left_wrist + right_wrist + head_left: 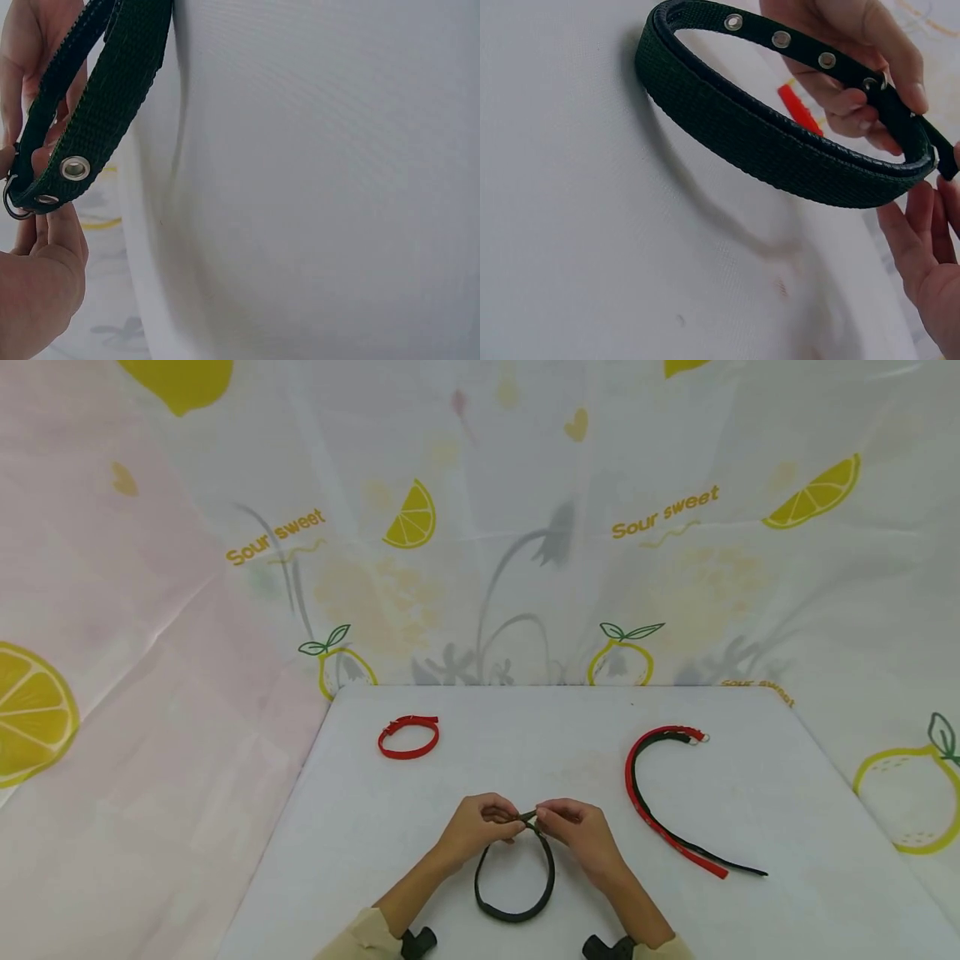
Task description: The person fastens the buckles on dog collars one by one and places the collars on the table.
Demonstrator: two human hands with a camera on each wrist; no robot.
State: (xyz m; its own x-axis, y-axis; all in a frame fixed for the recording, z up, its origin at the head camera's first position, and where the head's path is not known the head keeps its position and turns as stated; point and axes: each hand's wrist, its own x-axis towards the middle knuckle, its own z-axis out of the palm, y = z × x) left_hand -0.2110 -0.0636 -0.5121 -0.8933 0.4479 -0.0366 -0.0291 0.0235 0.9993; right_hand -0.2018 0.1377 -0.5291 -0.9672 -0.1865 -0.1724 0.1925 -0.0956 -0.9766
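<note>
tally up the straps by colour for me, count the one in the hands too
Red: 2 (looped red strap, open red strap)
Dark: 2 (dark strap held by the left hand and right hand, open dark strap)
Total: 4

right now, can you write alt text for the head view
A person's left hand and right hand pinch a looped dark green collar where its ends meet, over a white table. A looped red collar lies back left; a red strap and dark strap curve together at right.
</note>
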